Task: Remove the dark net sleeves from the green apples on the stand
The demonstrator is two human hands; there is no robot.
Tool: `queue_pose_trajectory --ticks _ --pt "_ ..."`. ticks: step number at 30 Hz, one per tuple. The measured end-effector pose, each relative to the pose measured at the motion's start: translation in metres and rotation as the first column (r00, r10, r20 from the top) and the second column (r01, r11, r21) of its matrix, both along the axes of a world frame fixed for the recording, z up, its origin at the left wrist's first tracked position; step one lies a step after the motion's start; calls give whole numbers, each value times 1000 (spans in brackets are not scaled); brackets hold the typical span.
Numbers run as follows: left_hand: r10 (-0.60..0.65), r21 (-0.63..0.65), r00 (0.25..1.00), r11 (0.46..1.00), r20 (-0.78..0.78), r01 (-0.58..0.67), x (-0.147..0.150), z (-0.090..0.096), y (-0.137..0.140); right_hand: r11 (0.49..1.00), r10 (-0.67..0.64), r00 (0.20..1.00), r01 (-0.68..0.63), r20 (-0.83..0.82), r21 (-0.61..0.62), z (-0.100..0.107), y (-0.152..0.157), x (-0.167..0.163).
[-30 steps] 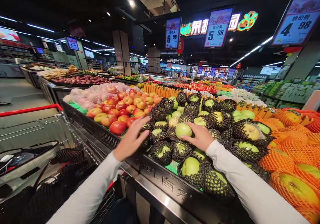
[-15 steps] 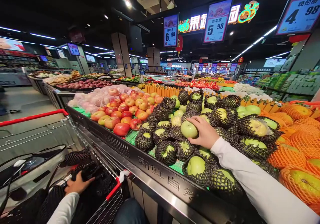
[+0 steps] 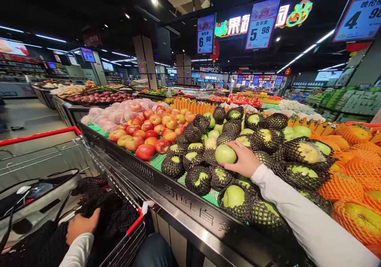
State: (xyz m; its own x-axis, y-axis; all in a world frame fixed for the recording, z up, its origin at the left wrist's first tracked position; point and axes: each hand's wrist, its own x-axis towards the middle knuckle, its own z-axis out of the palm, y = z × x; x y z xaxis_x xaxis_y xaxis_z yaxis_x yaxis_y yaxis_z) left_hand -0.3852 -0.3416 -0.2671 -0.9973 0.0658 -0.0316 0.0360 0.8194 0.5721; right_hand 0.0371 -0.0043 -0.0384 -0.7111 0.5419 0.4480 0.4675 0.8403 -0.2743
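My right hand [image 3: 242, 158] is closed around a bare green apple [image 3: 225, 155], with thumb and fingers on its right side. It is just above other green apples [image 3: 233, 196], most of them in black foam nets, and partly hides those behind it. Down at the left, my left hand [image 3: 81, 226] is inside the shopping cart [image 3: 41, 135] among black netting [image 3: 119, 215]. Its thumb points up and its fingers curl into the dark material. What they hold, if anything, is hidden.
Red apples [image 3: 145, 151] lie left of the green ones, and fruit in orange foam nets [image 3: 357, 215] lies to the right. The display's black front rim [image 3: 190, 199] runs between cart and fruit. A light-coloured bag [image 3: 59, 197] sits in the cart.
My left hand has shifted slightly left and down inside the cart, its fingers now less visible. My right hand keeps hold of the green apple in nearly the same place.
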Motion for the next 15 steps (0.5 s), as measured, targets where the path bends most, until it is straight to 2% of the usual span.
queue_pose_trajectory --ticks 2,6,10,13,14,15 --pt "174 31 981 984 92 -177 -4 5 -2 1000 -7 1000 8 18 -21 -1 2 0" --pt "312 125 945 938 101 -323 -3 19 -10 999 1 1000 -1 20 -33 -1 2 1" --pt "352 245 935 903 46 -352 1 31 -17 999 39 998 -38 -43 22 3 0 1" --pt "450 385 893 826 -10 -412 -2 36 -21 992 82 994 -74 -75 98 3 -2 0" --pt "438 413 897 829 -62 -377 -5 39 -22 991 86 993 -78 -76 107 3 -2 0" --pt "370 420 919 862 -136 -284 -8 42 -23 992 81 994 -73 -72 103 2 -2 0"
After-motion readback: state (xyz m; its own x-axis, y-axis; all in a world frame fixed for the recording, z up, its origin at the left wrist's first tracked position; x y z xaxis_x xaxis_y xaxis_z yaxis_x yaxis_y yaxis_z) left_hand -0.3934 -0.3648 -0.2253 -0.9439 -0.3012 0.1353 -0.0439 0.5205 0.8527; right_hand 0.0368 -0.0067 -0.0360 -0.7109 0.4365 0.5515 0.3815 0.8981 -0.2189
